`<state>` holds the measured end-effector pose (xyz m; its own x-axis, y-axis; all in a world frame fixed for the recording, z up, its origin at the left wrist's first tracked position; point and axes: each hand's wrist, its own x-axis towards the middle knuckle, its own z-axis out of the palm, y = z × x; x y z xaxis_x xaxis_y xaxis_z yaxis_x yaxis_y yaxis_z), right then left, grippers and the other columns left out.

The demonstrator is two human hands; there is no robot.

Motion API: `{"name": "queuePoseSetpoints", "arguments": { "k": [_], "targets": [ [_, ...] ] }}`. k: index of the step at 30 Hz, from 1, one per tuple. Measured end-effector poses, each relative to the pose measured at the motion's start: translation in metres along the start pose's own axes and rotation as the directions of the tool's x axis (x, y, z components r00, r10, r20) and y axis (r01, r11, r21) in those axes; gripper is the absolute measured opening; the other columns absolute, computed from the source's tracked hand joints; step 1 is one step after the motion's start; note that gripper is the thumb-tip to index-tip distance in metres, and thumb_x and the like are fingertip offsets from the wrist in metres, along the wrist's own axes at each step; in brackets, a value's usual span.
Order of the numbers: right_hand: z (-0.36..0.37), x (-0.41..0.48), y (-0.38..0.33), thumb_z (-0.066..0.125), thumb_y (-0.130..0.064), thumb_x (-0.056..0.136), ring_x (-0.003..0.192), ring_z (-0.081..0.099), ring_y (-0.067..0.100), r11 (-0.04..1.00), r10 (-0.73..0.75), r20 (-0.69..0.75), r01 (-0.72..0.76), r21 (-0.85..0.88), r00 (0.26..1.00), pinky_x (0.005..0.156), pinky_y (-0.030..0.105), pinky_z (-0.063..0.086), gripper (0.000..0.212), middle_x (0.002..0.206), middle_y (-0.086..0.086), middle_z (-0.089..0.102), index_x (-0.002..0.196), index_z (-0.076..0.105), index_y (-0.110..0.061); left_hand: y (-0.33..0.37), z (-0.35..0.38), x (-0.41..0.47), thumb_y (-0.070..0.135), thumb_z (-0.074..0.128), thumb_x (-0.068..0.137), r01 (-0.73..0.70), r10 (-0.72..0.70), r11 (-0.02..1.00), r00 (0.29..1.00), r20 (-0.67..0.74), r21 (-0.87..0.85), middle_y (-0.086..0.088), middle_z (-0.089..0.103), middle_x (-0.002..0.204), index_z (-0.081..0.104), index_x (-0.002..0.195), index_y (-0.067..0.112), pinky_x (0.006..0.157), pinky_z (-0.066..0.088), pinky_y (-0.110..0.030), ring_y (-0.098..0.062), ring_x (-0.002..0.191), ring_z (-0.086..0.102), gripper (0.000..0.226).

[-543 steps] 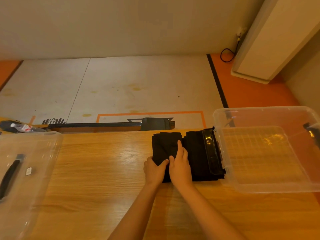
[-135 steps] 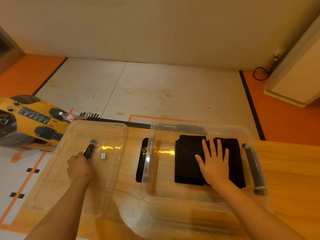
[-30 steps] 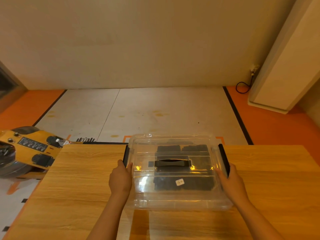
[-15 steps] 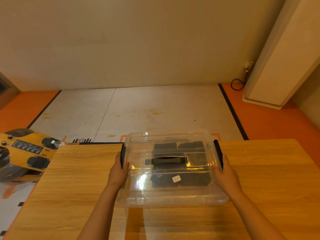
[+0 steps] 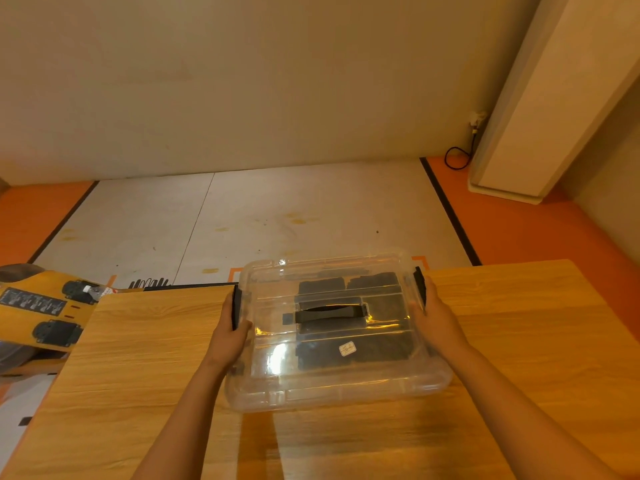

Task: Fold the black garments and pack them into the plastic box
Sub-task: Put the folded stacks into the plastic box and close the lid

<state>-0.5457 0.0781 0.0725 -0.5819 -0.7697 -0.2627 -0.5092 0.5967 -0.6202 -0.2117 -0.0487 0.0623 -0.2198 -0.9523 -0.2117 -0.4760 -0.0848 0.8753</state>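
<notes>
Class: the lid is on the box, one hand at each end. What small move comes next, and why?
Probably press both black latches home: left hand and right hand each hold one, the lid covers the folded garments, and whether they have locked is unclear.

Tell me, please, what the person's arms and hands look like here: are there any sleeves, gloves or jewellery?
The left arm and right arm are bare down to the picture's edge; no sleeve shows. The left hand and right hand wear no gloves, and no watch, bracelet or ring is visible.
</notes>
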Motion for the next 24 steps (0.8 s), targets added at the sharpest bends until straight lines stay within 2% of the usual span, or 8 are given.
{"name": "queuePoseSetpoints", "arguments": {
  "k": [2,5,12,16,18,20,22,24],
  "targets": [
    [0.002,-0.003,0.003,0.042,-0.028,0.101,0.082,0.06,0.019,0.999,-0.004,-0.007,0.004,-0.048,1.0,0.056,0.021,0.047,0.066,0.113,0.016,0.061,0.153,0.002,-0.024,-0.002,0.002,-0.003,0.008,0.05,0.095,0.003,-0.003,1.0,1.0,0.006,-0.003,-0.001,0.037,0.148,0.019,0.152,0.029,0.101,0.044,-0.051,-0.026,0.129,0.042,0.068],
    [-0.002,-0.008,0.013,0.043,-0.026,0.101,0.077,0.061,0.021,0.997,-0.005,-0.033,0.002,-0.08,0.999,0.062,0.029,0.053,0.066,0.101,0.015,0.06,0.153,0.001,-0.025,-0.003,0.011,-0.01,0.009,0.048,0.097,-0.016,0.016,1.0,1.0,-0.004,0.006,0.001,0.032,0.152,0.017,0.153,0.026,0.107,0.038,-0.044,-0.023,0.132,0.038,0.066],
    [-0.027,-0.023,0.064,0.039,-0.031,0.101,0.07,0.057,0.018,0.993,-0.009,-0.103,-0.003,-0.114,0.995,0.052,0.027,0.048,0.065,0.105,0.016,0.059,0.152,-0.001,-0.032,-0.001,0.055,-0.039,0.023,0.044,0.101,-0.088,0.088,0.993,0.996,0.0,0.083,0.002,0.037,0.15,0.012,0.153,0.031,0.101,0.045,-0.049,-0.026,0.128,0.046,0.062],
    [-0.033,-0.032,0.08,0.043,-0.025,0.1,0.072,0.058,0.016,0.99,-0.032,-0.121,0.015,-0.14,0.992,0.051,0.021,0.045,0.066,0.118,0.017,0.057,0.154,0.004,-0.028,0.006,0.067,-0.051,0.015,0.045,0.099,-0.2,0.208,0.964,0.978,-0.031,0.177,0.0,0.036,0.149,0.019,0.152,0.026,0.104,0.039,-0.037,-0.016,0.13,0.039,0.06],
    [-0.034,-0.036,0.079,0.047,-0.021,0.099,0.104,0.061,0.025,0.975,-0.067,-0.141,0.035,-0.218,0.988,0.07,0.028,0.054,0.069,0.142,0.014,0.045,0.154,0.006,-0.021,0.008,0.069,-0.052,0.015,0.045,0.098,-0.194,0.222,0.929,0.973,-0.058,0.315,-0.003,0.024,0.156,0.017,0.153,0.02,0.111,0.031,-0.038,-0.019,0.141,0.027,0.062],
    [-0.034,-0.036,0.073,0.048,-0.017,0.099,0.14,0.032,0.029,0.936,-0.082,-0.154,0.023,-0.351,0.985,0.106,0.035,0.041,0.07,0.158,0.012,0.02,0.153,0.004,-0.012,0.012,0.069,-0.054,0.019,0.043,0.099,-0.159,0.197,0.884,0.979,-0.042,0.44,0.001,0.005,0.161,0.007,0.154,0.019,0.114,0.023,-0.037,-0.014,0.146,0.011,0.066],
    [-0.036,-0.036,0.068,0.047,-0.014,0.099,0.148,0.006,0.028,0.879,-0.135,-0.136,0.056,-0.474,0.981,0.118,0.036,0.016,0.072,0.161,0.012,0.002,0.152,0.0,-0.009,0.017,0.069,-0.055,0.028,0.035,0.097,-0.242,0.292,0.777,0.956,0.008,0.581,0.003,0.003,0.16,0.005,0.154,0.018,0.115,0.022,-0.036,-0.01,0.144,0.009,0.065],
    [-0.037,-0.033,0.067,0.049,-0.014,0.097,0.148,0.001,0.027,0.855,-0.195,-0.115,0.112,-0.506,0.974,0.119,0.036,0.01,0.074,0.16,0.011,-0.004,0.152,-0.001,-0.01,0.019,0.07,-0.056,0.041,0.02,0.089,-0.275,0.32,0.699,0.946,0.056,0.66,0.002,0.008,0.158,0.009,0.153,0.016,0.116,0.02,-0.036,-0.014,0.146,0.012,0.07]
  ]
}}
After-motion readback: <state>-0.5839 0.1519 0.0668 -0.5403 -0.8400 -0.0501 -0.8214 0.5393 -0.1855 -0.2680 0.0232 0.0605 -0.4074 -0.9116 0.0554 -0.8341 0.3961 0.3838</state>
